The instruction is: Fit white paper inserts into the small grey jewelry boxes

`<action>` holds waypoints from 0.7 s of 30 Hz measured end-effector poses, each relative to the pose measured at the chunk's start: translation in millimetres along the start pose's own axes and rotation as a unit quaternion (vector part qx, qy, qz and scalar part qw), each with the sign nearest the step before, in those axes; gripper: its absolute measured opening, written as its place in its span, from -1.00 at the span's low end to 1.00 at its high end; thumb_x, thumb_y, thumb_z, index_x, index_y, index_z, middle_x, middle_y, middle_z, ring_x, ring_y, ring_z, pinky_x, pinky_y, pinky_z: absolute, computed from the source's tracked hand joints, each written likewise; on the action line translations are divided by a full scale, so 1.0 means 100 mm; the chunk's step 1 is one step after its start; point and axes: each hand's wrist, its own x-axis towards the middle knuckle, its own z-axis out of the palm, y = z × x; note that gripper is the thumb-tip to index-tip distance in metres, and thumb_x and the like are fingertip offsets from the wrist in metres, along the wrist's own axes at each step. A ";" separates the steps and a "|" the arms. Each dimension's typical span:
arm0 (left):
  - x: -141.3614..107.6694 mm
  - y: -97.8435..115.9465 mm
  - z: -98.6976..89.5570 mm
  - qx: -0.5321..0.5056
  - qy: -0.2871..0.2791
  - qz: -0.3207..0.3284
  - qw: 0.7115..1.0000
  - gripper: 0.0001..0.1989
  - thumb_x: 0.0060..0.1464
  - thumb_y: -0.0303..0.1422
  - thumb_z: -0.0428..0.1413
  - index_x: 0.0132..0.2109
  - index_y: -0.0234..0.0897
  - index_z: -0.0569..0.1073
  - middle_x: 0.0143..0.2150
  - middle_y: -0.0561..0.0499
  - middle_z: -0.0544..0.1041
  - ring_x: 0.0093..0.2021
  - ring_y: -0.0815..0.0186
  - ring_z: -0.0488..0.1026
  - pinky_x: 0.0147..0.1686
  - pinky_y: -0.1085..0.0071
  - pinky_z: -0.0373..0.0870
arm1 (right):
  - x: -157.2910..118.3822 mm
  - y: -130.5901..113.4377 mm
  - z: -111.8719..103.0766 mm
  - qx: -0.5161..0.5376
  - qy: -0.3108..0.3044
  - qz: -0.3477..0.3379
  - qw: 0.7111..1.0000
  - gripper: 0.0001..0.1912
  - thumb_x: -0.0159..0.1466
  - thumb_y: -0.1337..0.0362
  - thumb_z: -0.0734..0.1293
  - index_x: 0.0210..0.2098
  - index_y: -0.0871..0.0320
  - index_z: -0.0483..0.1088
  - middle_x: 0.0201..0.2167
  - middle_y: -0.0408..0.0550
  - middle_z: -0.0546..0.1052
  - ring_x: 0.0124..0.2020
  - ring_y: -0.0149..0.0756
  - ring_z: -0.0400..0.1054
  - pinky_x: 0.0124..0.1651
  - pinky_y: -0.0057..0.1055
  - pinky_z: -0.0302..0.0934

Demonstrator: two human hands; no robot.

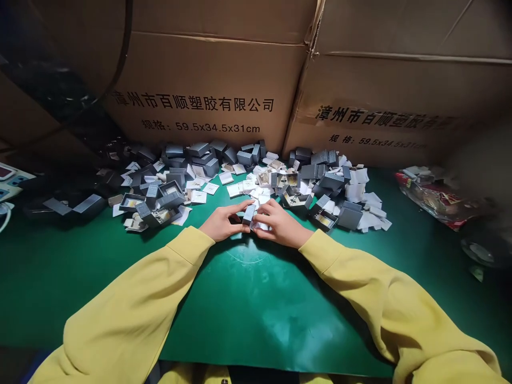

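Note:
Between my two hands, over the middle of the green table (pixel 244 314), is a small grey box (pixel 248 215). My left hand (pixel 228 221) pinches it from the left, thumb at its near end and fingers at its far end. From the right, my right hand (pixel 276 221) has its fingers closed on the same box and on white pieces beside it. Just beyond the hands lie loose white cards (pixel 236 189) and an open grey box (pixel 295 198) on its side.
Heaps of grey boxes (pixel 199 149) and white inserts spread left and right. Large cartons (pixel 208 69) stand behind. A red plastic bag (pixel 436 200) and a dark round object (pixel 482 252) are at right. A white device (pixel 14 184) sits far left.

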 end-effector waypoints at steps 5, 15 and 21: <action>0.01 0.01 0.00 0.014 0.006 0.010 1.000 -0.26 -0.16 -0.20 0.21 0.20 -0.24 0.23 -0.14 -0.01 0.49 -0.42 0.38 0.35 -0.29 0.39 0.37 | 0.01 -0.01 -0.04 -0.005 -0.019 -0.010 1.000 -0.82 0.22 0.18 0.24 -0.27 0.14 0.38 -0.24 0.04 0.35 -0.19 -0.23 0.11 -0.12 -0.25 0.19; 0.01 0.02 0.01 -0.020 -0.009 -0.004 1.000 -0.24 -0.15 -0.20 0.20 0.22 -0.26 0.19 -0.13 -0.03 0.49 -0.34 0.31 0.40 -0.21 0.32 0.38 | -0.03 -0.05 0.00 0.052 0.019 0.028 0.998 -0.77 0.21 0.18 0.27 -0.19 0.15 0.37 -0.24 0.05 0.37 -0.15 -0.24 0.24 -0.14 -0.32 0.23; 0.01 0.06 0.01 -0.025 -0.009 -0.008 1.000 -0.24 -0.14 -0.19 0.19 0.22 -0.28 0.19 -0.14 -0.03 0.49 -0.37 0.34 0.39 -0.24 0.35 0.39 | 0.01 -0.08 -0.05 0.098 0.017 0.038 0.994 -0.84 0.17 0.24 0.31 -0.25 0.15 0.39 -0.24 0.01 0.37 -0.17 -0.28 0.26 -0.12 -0.34 0.22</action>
